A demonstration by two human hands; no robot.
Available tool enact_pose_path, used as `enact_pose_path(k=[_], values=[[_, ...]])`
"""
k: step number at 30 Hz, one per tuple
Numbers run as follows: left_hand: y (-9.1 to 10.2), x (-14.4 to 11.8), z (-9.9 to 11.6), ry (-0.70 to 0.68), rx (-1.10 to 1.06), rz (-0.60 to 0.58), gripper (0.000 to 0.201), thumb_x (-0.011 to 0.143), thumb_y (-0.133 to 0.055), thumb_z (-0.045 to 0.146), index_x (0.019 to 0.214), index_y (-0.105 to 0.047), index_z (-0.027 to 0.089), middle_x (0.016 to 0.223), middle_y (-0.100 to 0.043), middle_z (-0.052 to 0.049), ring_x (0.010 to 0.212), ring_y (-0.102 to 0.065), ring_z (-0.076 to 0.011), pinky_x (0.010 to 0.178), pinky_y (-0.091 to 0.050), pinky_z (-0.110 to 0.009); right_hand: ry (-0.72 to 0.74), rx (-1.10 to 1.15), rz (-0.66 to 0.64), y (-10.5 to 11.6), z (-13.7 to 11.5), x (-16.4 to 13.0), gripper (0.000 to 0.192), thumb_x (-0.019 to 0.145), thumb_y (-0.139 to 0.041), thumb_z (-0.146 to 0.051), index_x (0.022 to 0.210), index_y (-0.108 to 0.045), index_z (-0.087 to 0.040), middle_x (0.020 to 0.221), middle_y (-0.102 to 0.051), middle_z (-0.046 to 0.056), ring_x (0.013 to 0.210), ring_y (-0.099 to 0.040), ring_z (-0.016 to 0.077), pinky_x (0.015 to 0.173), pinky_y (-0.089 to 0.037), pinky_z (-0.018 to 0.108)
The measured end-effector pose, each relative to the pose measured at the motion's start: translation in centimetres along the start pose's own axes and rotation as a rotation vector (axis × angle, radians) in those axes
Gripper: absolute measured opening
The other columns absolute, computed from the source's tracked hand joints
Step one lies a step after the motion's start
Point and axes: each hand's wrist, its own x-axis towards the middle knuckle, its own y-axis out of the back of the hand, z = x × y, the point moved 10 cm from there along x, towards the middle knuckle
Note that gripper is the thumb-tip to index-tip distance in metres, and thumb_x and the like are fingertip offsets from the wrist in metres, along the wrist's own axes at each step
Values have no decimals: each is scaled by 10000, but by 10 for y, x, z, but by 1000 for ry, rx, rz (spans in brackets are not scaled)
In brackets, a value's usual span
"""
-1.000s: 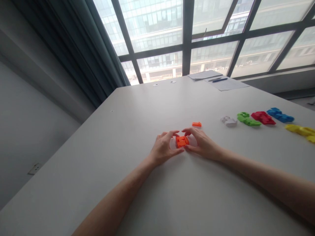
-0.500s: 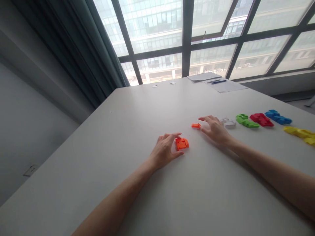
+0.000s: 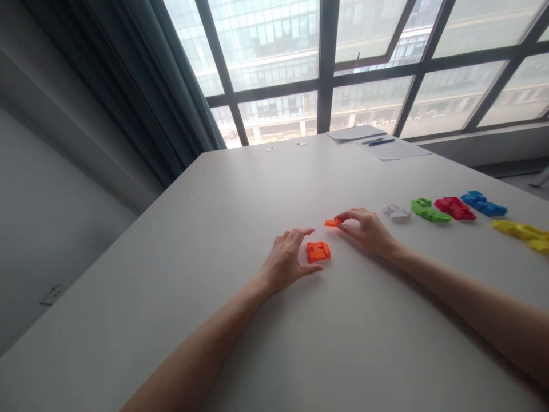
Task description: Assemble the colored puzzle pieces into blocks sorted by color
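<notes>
- Orange small piece (image 3: 332, 222): pinched at your right hand (image 3: 366, 232) fingertips, just beyond the larger orange block (image 3: 318, 251).
- Your left hand (image 3: 287, 260) cups that block, fingers spread.

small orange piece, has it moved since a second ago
Yes. The small orange piece, pinched by the right hand, has shifted left, away from the white piece and nearer the larger orange piece.

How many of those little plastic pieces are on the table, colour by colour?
Counting each colour cluster as one:
Orange: 2, a larger piece and a small piece
White: 1
Green: 1
Red: 1
Blue: 1
Yellow: 1
Total: 7
</notes>
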Motion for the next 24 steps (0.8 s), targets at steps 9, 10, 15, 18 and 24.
enact_pose_path(k=[9,10,15,18,24], values=[[-2,1,-3,30,31,12,708,716,-788,361,1308,-423,222,1278,-572,-89,1167,-534,-273,991,-371,-431,130,48,-158,-27,-35,-9,137,898,-560,-323,914,-678,-253,926,-740,28,909,-637,215,887,-391,398],[-2,1,-3,31,29,13,701,716,-788,360,1301,-429,218,1282,-572,-90,1170,-534,-272,993,-370,-430,139,49,-169,-27,-37,-10,149,906,-549,-320,923,-680,-253,939,-739,30,923,-635,216,893,-385,401],[-2,1,-3,37,14,4,692,708,-796,367,1288,-447,222,1259,-598,-84,1173,-537,-273,997,-368,-428,141,67,-201,-27,-42,-12,186,924,-501,-300,994,-664,-246,993,-731,40,963,-634,216,931,-372,420],[-2,1,-4,50,0,-4,701,707,-800,365,1296,-448,226,1233,-618,-78,1172,-539,-270,1003,-364,-427,133,105,-232,-28,-42,-13,225,912,-511,-323,1087,-629,-242,1071,-711,55,1024,-620,227,957,-380,432],[0,0,-6,58,-11,9,715,685,-818,398,1285,-463,237,1202,-635,-66,1141,-544,-270,992,-365,-430,201,133,-345,-34,-49,-19,515,784,-674,-487,1213,-550,-232,1204,-644,96,1142,-553,279,998,-378,466]])
